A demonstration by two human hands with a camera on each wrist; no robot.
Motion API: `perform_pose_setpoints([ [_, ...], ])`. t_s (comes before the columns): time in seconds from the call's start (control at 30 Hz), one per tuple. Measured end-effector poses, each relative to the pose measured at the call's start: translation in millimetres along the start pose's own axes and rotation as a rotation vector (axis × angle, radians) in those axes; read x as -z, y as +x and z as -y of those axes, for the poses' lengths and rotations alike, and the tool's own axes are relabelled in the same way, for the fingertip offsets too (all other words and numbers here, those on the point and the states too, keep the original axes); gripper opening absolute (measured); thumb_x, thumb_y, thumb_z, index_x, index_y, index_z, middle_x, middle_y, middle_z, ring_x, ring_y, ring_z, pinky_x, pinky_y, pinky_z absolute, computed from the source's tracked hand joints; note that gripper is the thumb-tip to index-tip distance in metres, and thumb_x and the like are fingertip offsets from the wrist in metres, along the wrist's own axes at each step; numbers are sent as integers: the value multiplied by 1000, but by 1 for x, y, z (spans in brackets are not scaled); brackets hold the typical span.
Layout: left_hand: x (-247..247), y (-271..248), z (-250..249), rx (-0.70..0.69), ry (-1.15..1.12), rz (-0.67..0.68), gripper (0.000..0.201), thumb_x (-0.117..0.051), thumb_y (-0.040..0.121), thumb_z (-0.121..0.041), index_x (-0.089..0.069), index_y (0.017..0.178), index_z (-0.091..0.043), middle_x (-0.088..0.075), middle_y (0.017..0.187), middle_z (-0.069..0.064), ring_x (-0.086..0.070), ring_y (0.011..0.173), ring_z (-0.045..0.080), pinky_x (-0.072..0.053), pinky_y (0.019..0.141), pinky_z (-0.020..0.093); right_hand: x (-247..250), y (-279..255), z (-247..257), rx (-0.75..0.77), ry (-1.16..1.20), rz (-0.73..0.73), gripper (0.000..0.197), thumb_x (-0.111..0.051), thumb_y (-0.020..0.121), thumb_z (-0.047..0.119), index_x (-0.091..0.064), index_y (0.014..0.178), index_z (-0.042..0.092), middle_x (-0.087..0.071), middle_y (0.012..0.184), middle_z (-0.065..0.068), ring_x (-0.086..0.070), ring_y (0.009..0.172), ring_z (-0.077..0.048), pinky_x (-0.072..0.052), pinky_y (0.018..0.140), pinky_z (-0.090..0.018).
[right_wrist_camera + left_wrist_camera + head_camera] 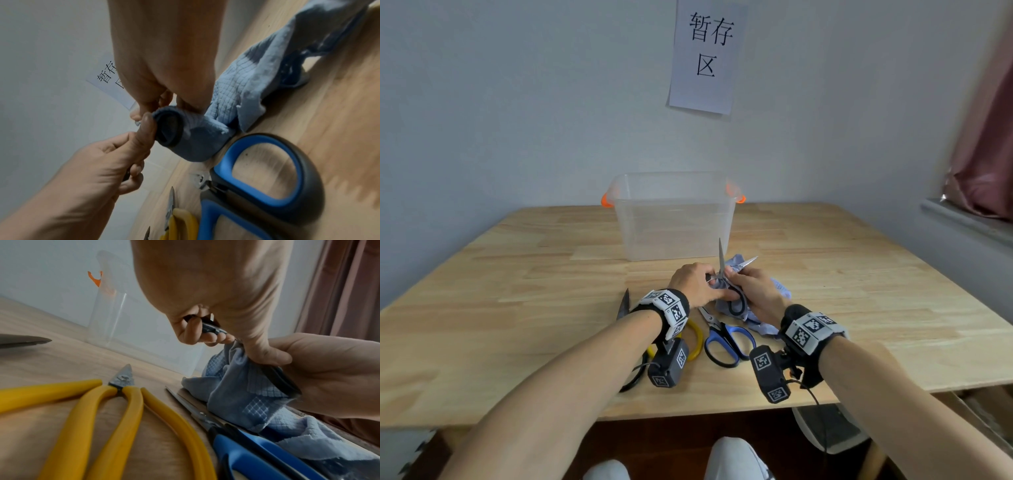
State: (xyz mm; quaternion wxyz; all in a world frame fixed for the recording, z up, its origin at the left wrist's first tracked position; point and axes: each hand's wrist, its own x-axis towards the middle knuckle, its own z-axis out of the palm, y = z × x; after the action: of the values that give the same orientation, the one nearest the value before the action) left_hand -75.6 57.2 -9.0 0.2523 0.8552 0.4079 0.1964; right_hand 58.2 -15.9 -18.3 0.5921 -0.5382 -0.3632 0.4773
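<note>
While both hands hold them up over the front middle of the table point(859, 291), the black-handled scissors point(721, 257) sit blades-open, one tip pointing straight up, the other angled to the right. Left hand point(695, 284) is clenched round one handle, fingers curled over it; seen clearly in the left wrist view point(205, 280). Right hand point(753, 291) grips the blue cloth point(780, 291), bunched over the other handle loop. The right wrist view shows the cloth point(236, 91) wrapped round that black loop, right hand point(164, 48) pinching it from above, left thumb pressed against the wrapped end. The cloth's loose end trails down onto the wood below the right hand.

On the table just under the hands:
- blue-handled scissors point(726, 339), closed, touching the cloth's edge
- yellow-handled shears point(123, 410), left of the blue pair, closed
- another dark pair point(624, 305) furthest left, mostly hidden by the left wrist

Behind the hands: clear plastic bin point(671, 219) with orange handles, standing against the wall. Paper sign point(703, 58) is stuck on the wall above it.
</note>
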Motion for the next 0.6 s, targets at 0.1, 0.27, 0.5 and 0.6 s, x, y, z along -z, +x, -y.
perform_pose_setpoints([
  [0.1,0,0,0,6,-5,-16,43,-81,66,-60,-64,85,-24,-57,71,-8,-53,66,15,-41,58,27,-2,3,-2,-17,-87,-75,27,-61,98,23,-66,83,1,-66,73,-13,-61,50,-13,-52,49,-25],
  [0.27,2,-2,-2,-11,-22,-15,35,-82,66,-59,-54,68,-37,-57,71,-10,-52,66,12,-38,56,26,-1,3,-3,5,-123,-114,37,-65,95,30,-70,91,-7,-70,83,-24,-64,62,-20,-58,64,-34],
  [0.5,2,-3,-6,-15,-24,-17,43,-82,66,-59,-49,56,-33,-50,62,-13,-46,59,9,-30,51,26,-1,1,-8,47,-84,-177,29,-67,94,24,-73,87,-3,-73,83,-20,-67,63,-20,-58,60,-29],
  [0.6,0,0,-6,-6,-31,-26,46,-82,65,-60,-51,56,-28,-49,60,-12,-46,59,12,-30,51,27,-3,1,-7,56,-42,-199,29,-65,96,19,-70,90,-9,-71,73,-14,-64,57,-19,-56,53,-25],
])
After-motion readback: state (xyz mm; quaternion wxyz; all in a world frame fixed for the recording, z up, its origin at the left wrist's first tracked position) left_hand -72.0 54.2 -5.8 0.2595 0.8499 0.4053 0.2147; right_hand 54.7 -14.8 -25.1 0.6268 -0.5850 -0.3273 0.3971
